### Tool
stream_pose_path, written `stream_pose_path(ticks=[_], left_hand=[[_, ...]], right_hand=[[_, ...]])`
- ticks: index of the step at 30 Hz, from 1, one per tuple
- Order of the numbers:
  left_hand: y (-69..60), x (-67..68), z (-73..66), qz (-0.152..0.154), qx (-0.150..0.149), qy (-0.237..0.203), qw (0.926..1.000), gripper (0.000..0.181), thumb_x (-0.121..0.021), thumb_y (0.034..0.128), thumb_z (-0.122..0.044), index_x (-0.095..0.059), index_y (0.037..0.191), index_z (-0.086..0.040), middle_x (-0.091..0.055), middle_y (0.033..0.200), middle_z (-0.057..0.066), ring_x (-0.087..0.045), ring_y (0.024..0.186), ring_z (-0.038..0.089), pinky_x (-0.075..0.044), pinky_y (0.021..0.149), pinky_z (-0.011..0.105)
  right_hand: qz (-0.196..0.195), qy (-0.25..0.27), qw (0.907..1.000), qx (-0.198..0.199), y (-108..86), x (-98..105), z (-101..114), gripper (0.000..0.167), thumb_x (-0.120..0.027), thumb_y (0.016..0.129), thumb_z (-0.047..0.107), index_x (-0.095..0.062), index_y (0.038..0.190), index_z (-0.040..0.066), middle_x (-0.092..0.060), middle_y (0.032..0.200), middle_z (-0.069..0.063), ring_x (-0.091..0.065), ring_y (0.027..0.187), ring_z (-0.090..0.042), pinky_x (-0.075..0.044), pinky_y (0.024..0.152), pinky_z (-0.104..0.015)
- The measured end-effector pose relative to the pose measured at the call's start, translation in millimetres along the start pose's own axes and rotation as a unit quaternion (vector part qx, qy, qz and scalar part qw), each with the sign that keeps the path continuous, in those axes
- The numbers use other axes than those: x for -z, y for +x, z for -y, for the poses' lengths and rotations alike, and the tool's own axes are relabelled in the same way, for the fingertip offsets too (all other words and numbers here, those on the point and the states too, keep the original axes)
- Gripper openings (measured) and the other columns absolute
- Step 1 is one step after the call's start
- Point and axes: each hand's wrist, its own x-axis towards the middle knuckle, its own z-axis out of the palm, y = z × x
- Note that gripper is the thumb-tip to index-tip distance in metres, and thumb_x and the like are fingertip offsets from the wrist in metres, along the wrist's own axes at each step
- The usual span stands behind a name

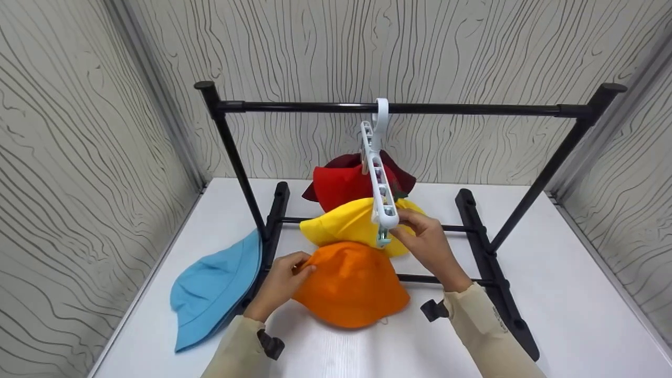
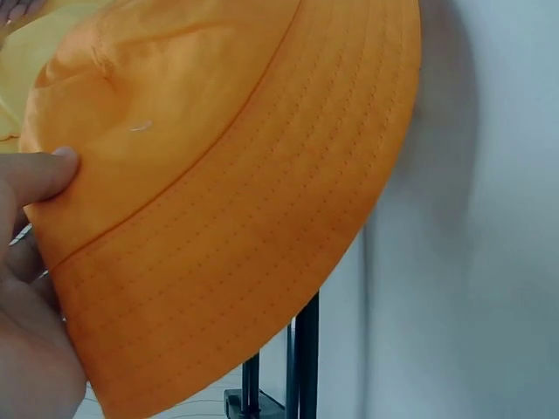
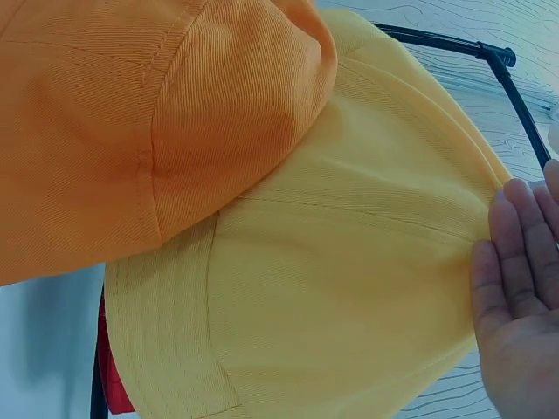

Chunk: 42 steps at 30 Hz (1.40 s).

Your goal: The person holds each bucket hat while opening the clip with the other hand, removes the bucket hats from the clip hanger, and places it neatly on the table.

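Observation:
My left hand point(image 1: 283, 281) pinches the side of an orange bucket hat point(image 1: 352, 286); in the left wrist view the thumb lies on its crown above the stitched brim. A white multi-clip hanger point(image 1: 379, 178) hooks over the black rail, its long bar pointing toward me. At the bar's near end is a pale teal clip point(image 1: 383, 239), and my right hand point(image 1: 428, 244) holds the hanger there with thumb and index finger. Behind the orange hat hangs a yellow bucket hat point(image 1: 341, 223); the right hand's other fingers touch its gathered edge in the right wrist view.
Farther back hang a red hat point(image 1: 336, 186) and a dark maroon hat point(image 1: 401, 173). A light blue bucket hat point(image 1: 215, 289) leans by the black rack's left foot. The rack's rail point(image 1: 472, 108) spans the white table point(image 1: 567, 294), with patterned walls around.

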Motion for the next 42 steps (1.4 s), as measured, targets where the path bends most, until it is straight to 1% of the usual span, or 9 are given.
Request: stream_pose_path(ticks=[2,8,11,18,24,30,33,37,42], left_hand=[[-1.1,1.0,0.0,0.001,0.008,-0.001,1.0000,0.014,-0.063,0.0928,-0.023,-0.068,0.100,-0.012,-0.063,0.086,-0.002,-0.054,0.077,0.011,-0.050,0.071,0.018],[-3.8,3.1,5.9,-0.004,0.017,-0.002,0.9998,0.015,-0.063,0.0928,-0.023,-0.069,0.101,-0.012,-0.065,0.088,-0.001,-0.054,0.077,0.011,-0.051,0.071,0.018],[-4.7,3.7,10.1,-0.009,0.018,0.001,0.9998,0.015,-0.063,0.0928,-0.023,-0.069,0.100,-0.011,-0.065,0.087,-0.001,-0.054,0.076,0.011,-0.051,0.070,0.019],[-7.3,5.9,15.9,-0.014,0.030,0.017,0.9993,0.017,-0.063,0.0931,-0.025,-0.069,0.101,-0.011,-0.066,0.090,-0.001,-0.055,0.078,0.012,-0.052,0.073,0.019],[-9.7,8.5,20.1,-0.021,0.038,0.017,0.9989,0.016,-0.063,0.0928,-0.025,-0.069,0.100,-0.011,-0.065,0.088,0.000,-0.055,0.077,0.012,-0.051,0.071,0.019],[-12.2,10.7,25.1,-0.030,0.046,0.013,0.9984,0.015,-0.064,0.0921,-0.023,-0.068,0.099,-0.010,-0.063,0.087,-0.001,-0.054,0.077,0.012,-0.050,0.070,0.018],[-13.0,11.0,26.4,-0.033,0.056,0.015,0.9978,0.015,-0.063,0.0923,-0.022,-0.068,0.100,-0.009,-0.064,0.088,0.000,-0.054,0.078,0.014,-0.051,0.072,0.019],[-14.0,11.4,27.4,-0.035,0.078,0.015,0.9963,0.015,-0.063,0.0924,-0.022,-0.068,0.100,-0.009,-0.065,0.091,0.002,-0.055,0.082,0.015,-0.052,0.075,0.021],[-14.3,11.7,29.9,-0.036,0.107,0.011,0.9936,0.016,-0.064,0.0921,-0.023,-0.068,0.101,-0.010,-0.063,0.092,0.002,-0.054,0.084,0.016,-0.051,0.076,0.023]], right_hand=[[0.003,0.000,1.0000,-0.008,-0.2,0.0,0.5,0.027,-0.066,0.088,0.004,-0.067,0.115,0.000,-0.068,0.112,-0.011,-0.061,0.100,-0.007,-0.045,0.096,-0.014],[0.014,-0.004,0.9990,-0.042,-1.0,0.7,2.9,0.028,-0.065,0.091,0.012,-0.067,0.118,0.007,-0.067,0.113,-0.008,-0.061,0.106,-0.011,-0.044,0.105,-0.035],[0.015,-0.002,0.9988,-0.048,-1.0,0.8,2.3,0.027,-0.065,0.092,0.014,-0.067,0.118,0.008,-0.067,0.112,-0.007,-0.060,0.107,-0.011,-0.043,0.106,-0.040],[0.020,-0.003,0.9988,-0.045,-1.0,0.9,0.8,0.028,-0.066,0.091,0.019,-0.068,0.118,0.011,-0.068,0.112,-0.003,-0.059,0.108,-0.007,-0.043,0.107,-0.035],[0.023,0.004,0.9987,-0.046,-1.4,0.8,-1.1,0.028,-0.066,0.091,0.019,-0.068,0.118,0.012,-0.067,0.113,-0.003,-0.059,0.109,-0.010,-0.043,0.106,-0.033],[0.024,0.007,0.9985,-0.050,-2.9,0.4,-1.1,0.027,-0.065,0.092,0.020,-0.068,0.118,0.012,-0.066,0.113,-0.003,-0.059,0.109,-0.009,-0.044,0.101,-0.018],[0.022,0.008,0.9987,-0.046,-3.2,0.1,-0.2,0.027,-0.065,0.092,0.019,-0.068,0.118,0.011,-0.066,0.113,-0.004,-0.060,0.108,-0.008,-0.043,0.098,-0.014],[0.021,0.011,0.9988,-0.042,-3.3,0.2,-0.7,0.027,-0.065,0.092,0.018,-0.068,0.118,0.010,-0.067,0.114,-0.004,-0.060,0.108,-0.008,-0.044,0.099,-0.014],[0.027,0.024,0.9987,-0.037,-3.6,0.7,-2.0,0.027,-0.065,0.092,0.018,-0.068,0.118,0.011,-0.067,0.117,-0.003,-0.059,0.111,-0.010,-0.045,0.100,-0.020]])
